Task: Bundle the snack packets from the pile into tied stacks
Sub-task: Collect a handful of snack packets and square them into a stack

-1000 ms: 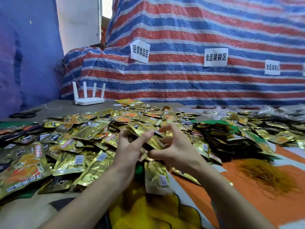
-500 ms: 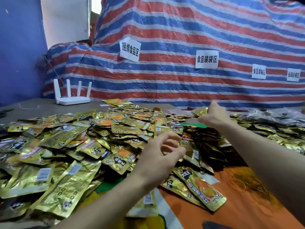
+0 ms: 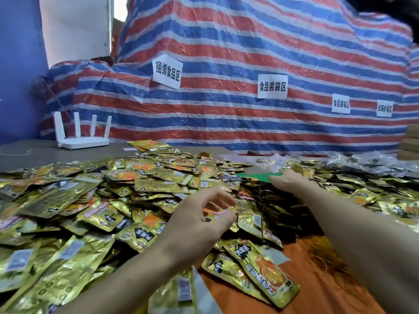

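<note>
A red, white and blue striped tarp (image 3: pixel 226 123) fills the background behind a wide table (image 3: pixel 34 155). Across the table spreads the pile of gold foil snack packets (image 3: pixel 147 184), loose and overlapping, from the left edge to past the middle, with more of them scattered at the far right. Right of the pile's centre lies a darker heap of packets (image 3: pixel 278 205). In the near right an orange cover (image 3: pixel 306 298) shows, with a tangle of thin yellow rubber bands (image 3: pixel 326 261) on it.

Two bare forearms come in from the bottom edge. The right hand (image 3: pixel 286 181) is stretched far forward, palm down, beyond the dark heap and beside a green patch of cover. Its fingers point away from the camera and a small gold packet sits at their tips, but whether they grasp it cannot be told. The left hand (image 3: pixel 199 220) hovers nearer, over the middle of the pile, with thumb and fingers loosely curled and apart, grasping nothing.

A white four-antenna router (image 3: pixel 82 141) stands at the back left of the table. White paper labels (image 3: pixel 167 71) with Chinese writing are stuck to the tarp.
</note>
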Demonstrator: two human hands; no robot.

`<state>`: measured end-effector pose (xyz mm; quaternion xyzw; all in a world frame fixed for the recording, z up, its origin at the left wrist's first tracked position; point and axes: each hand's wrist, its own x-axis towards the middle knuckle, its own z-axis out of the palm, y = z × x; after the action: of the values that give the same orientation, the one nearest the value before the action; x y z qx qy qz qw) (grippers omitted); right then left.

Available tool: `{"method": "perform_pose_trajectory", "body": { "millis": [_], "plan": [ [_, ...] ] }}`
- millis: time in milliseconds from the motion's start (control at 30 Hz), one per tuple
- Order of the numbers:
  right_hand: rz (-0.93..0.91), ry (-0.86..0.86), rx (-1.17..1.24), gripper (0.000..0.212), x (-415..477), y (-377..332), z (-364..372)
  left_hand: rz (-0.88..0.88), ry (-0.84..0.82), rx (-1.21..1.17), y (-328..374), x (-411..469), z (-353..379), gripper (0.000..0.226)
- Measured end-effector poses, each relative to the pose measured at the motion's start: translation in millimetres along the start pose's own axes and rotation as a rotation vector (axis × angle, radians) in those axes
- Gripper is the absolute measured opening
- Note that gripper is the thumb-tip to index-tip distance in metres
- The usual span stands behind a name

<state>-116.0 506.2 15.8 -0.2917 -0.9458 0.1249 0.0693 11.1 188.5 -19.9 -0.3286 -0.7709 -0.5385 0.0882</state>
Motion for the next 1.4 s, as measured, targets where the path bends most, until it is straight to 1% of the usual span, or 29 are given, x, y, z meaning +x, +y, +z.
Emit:
{"method": "perform_pose_trajectory", "body": {
  "millis": [67,133,167,200,233,267,300,333,400,467,500,600,667,733,800,833,900,967,1033,1067,1133,1200,1300,1367,1400],
  "plan": [
    [0.007,0.007,-0.041,0.079,-4,2,2,-0.009,0.004,0.003,1,-5,-5,0.009],
    [-0.012,0.098,-0.107,0.083,-17,-4,2,-0.028,0.014,0.03,3,-10,-13,0.011],
    [-0.073,0.19,-0.118,0.079,-29,-11,2,-0.04,0.02,0.042,4,-13,-17,0.012],
    [-0.173,0.296,-0.107,0.073,-44,-20,4,-0.047,0.031,0.053,3,-16,-22,0.014],
    [-0.304,0.389,-0.071,0.068,-62,-30,7,-0.05,0.053,0.07,2,-20,-27,0.015],
    [-0.447,0.444,-0.006,0.063,-82,-40,13,-0.055,0.085,0.095,0,-24,-33,0.017],
    [-0.574,0.449,0.074,0.06,-104,-50,19,-0.067,0.115,0.134,-2,-29,-40,0.019],
    [-0.674,0.411,0.147,0.06,-126,-59,24,-0.086,0.133,0.189,-4,-33,-47,0.023],
    [-0.823,0.273,0.224,0.063,-167,-74,32,-0.149,0.128,0.337,-9,-43,-61,0.035],
    [-0.929,0.143,0.19,0.067,-198,-87,35,-0.235,0.114,0.529,-12,-53,-74,0.05],
    [-0.964,0.106,0.141,0.069,-210,-93,37,-0.288,0.107,0.644,-12,-59,-80,0.057],
    [-0.979,-0.007,-0.023,0.073,-234,-103,38,-0.53,0.043,0.933,-15,-76,-96,0.074],
    [-0.935,-0.087,-0.138,0.086,-238,-105,36,-0.675,-0.015,1.048,-17,-85,-102,0.079],
    [-0.853,-0.122,-0.234,0.093,-235,-103,38,-0.748,-0.039,1.122,-18,-91,-104,0.081],
    [-0.764,-0.146,-0.27,0.09,-229,-99,43,-0.789,-0.034,1.146,-17,-92,-106,0.081],
    [-0.732,-0.155,-0.271,0.086,-226,-96,47,-0.802,-0.039,1.154,-16,-91,-107,0.076],
    [-0.702,-0.116,-0.27,0.077,-222,-92,55,-0.808,-0.073,1.184,-13,-89,-108,0.058],
    [-0.71,0.006,-0.255,0.067,-220,-89,62,-0.802,-0.116,1.249,-12,-87,-103,0.046],
    [-0.746,0.132,-0.225,0.06,-220,-89,70,-0.79,-0.144,1.346,-13,-88,-94,0.046],
    [-0.765,0.17,-0.194,0.058,-221,-89,73,-0.778,-0.148,1.394,-14,-89,-90,0.047],
    [-0.785,0.215,-0.127,0.056,-221,-90,79,-0.724,-0.138,1.482,-18,-91,-83,0.047],
    [-0.803,0.254,-0.09,0.053,-221,-91,82,-0.662,-0.113,1.518,-22,-93,-84,0.045],
    [-0.833,0.277,0.027,0.044,-219,-90,84,-0.628,-0.065,1.413,-18,-90,-95,0.034],
    [-0.869,0.29,0.131,0.039,-219,-90,81,-0.627,-0.012,1.259,-9,-87,-104,0.024],
    [-0.892,0.312,0.173,0.037,-220,-91,78,-0.616,0.016,1.168,-3,-84,-108,0.023]
  ]
}}
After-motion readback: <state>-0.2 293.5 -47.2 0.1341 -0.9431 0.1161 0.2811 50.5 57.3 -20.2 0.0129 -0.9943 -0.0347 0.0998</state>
